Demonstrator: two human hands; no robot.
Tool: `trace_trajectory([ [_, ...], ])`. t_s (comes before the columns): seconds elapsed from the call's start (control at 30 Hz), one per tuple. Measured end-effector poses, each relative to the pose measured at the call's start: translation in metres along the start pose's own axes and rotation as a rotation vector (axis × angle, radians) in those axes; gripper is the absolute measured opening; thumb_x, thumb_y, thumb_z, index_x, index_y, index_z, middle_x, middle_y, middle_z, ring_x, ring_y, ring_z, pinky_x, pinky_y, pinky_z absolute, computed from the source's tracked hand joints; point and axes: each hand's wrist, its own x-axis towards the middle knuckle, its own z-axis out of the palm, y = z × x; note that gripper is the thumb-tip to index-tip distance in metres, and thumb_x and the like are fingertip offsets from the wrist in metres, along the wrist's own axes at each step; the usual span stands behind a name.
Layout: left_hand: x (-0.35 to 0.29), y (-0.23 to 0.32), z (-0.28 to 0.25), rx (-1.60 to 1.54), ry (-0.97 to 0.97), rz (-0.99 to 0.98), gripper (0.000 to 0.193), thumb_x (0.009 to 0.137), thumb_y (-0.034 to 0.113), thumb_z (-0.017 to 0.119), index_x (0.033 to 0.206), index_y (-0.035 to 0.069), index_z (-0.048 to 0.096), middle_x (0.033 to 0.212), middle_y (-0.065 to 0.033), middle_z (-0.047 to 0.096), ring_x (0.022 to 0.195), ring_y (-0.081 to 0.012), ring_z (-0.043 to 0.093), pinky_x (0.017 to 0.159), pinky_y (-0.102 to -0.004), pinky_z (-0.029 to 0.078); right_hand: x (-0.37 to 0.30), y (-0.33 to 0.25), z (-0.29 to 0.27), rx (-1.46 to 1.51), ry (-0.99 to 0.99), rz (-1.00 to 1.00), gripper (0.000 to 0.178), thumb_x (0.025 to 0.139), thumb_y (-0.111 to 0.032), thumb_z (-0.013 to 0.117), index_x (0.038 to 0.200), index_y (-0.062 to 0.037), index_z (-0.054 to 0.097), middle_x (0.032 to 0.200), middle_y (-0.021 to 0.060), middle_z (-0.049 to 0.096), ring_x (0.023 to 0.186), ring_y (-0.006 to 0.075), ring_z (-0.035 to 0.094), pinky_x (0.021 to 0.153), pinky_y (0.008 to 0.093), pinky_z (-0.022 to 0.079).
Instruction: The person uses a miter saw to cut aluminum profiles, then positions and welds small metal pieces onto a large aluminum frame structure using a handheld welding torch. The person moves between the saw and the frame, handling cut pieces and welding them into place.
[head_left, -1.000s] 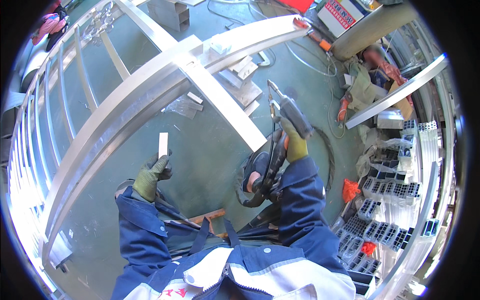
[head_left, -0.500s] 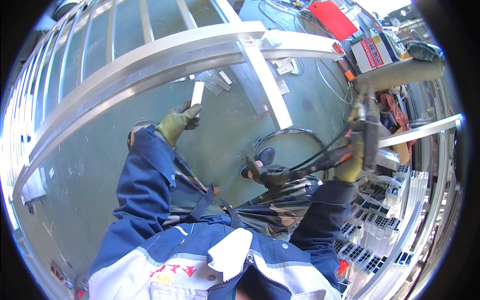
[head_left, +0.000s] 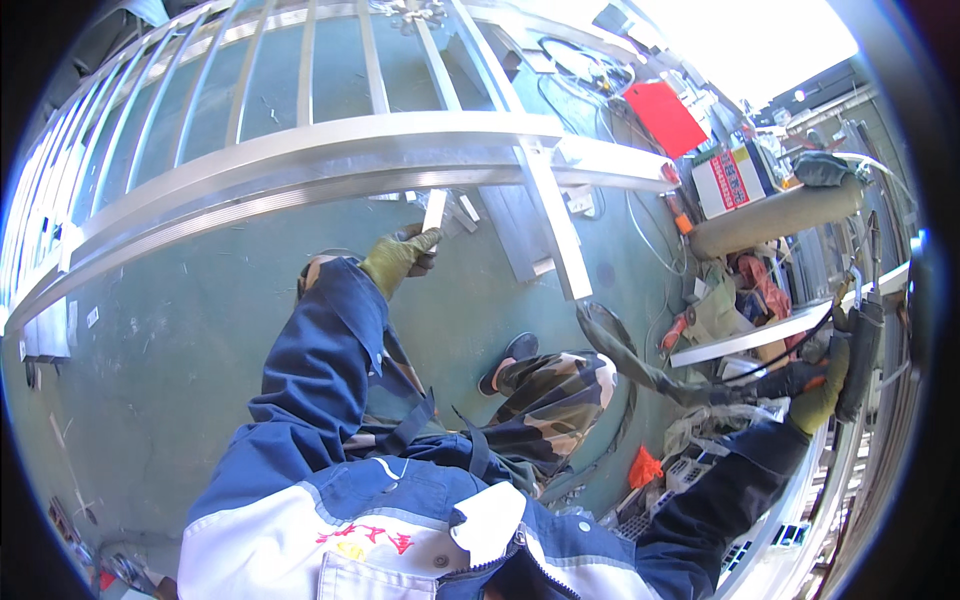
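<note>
My left hand, in a yellow-green work glove, is closed on a short silver-white metal bar that points away from me, just short of the long rail of an aluminium railing frame. Far out to the right, my gloved right hand is closed round a dark welding torch. From it a thick sleeved cable runs left and hangs down beside my leg. Part of the torch and my right fingers are hard to make out near the picture's rim.
Beneath the torch lies a pale metal bar. A brown roll, a white and red box and a red sheet are at the far right. An orange-red bag and metal profiles sit at the lower right.
My right hand has swung the torch outward to the right, dragging its cable along. The left hand, still gripping the bar, has shifted slightly right in the picture as the view turned.
</note>
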Motion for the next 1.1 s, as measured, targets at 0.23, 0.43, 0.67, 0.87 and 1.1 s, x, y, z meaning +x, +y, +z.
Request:
trace_trajectory([
  [0.23, -0.008, 0.013, 0.009, -0.161, 0.124, 0.052, 0.041, 0.093, 0.037, 0.078, 0.123, 0.012, 0.067, 0.090, 0.0035, 0.069, 0.071, -0.0085, 0.065, 0.069, -0.0256, 0.057, -0.042, -0.077, 0.124, -0.203, -0.200, 0.053, 0.020, 0.097, -0.022, 0.070, 0.107, -0.0050, 0.073, 0.084, -0.0009, 0.062, 0.070, 0.0092, 0.056, 0.062, 0.0265, 0.042],
  [0.43, -0.003, 0.026, 0.007, -0.265, 0.239, 0.083, 0.033, 0.094, 0.037, 0.077, 0.115, 0.012, 0.069, 0.087, 0.0046, 0.067, 0.070, -0.0074, 0.063, 0.069, -0.0243, 0.055, -0.099, 0.018, 0.206, -0.403, -0.647, 0.097, 0.036, 0.098, -0.025, 0.064, 0.127, -0.0027, 0.065, 0.103, 0.0041, 0.072, 0.063, 0.0085, 0.059, 0.053, 0.0240, 0.047],
  [0.67, -0.003, 0.042, 0.008, -0.244, 0.316, 0.102, 0.030, 0.098, 0.035, 0.073, 0.112, 0.009, 0.069, 0.087, 0.0041, 0.065, 0.073, -0.0060, 0.061, 0.070, -0.0233, 0.054, -0.109, 0.027, 0.350, 0.175, -0.886, 0.774, 0.037, 0.096, -0.007, 0.069, 0.132, -0.0031, 0.061, 0.097, 0.0019, 0.067, 0.071, 0.0095, 0.059, 0.063, 0.0247, 0.048],
  [0.87, 0.002, 0.051, -0.013, -0.242, 0.345, 0.144, 0.033, 0.100, 0.029, 0.069, 0.123, 0.005, 0.068, 0.086, 0.0042, 0.060, 0.071, -0.0058, 0.057, 0.067, -0.0221, 0.051, -0.089, 0.055, 0.400, 0.236, -1.016, 0.828, 0.040, 0.093, -0.003, 0.071, 0.132, -0.0013, 0.063, 0.097, 0.0038, 0.069, 0.080, 0.0123, 0.065, 0.072, 0.0282, 0.053],
  [1.1, 0.012, 0.059, -0.009, -0.182, 0.394, 0.159, 0.026, 0.099, 0.032, 0.072, 0.106, 0.007, 0.068, 0.085, 0.0043, 0.059, 0.070, -0.0050, 0.056, 0.069, -0.0227, 0.051, -0.093, 0.091, 0.410, 0.212, -0.959, 0.582, 0.019, 0.092, -0.004, 0.070, 0.110, 0.0010, 0.067, 0.087, 0.0061, 0.070, 0.079, 0.0148, 0.065, 0.072, 0.0308, 0.052],
])
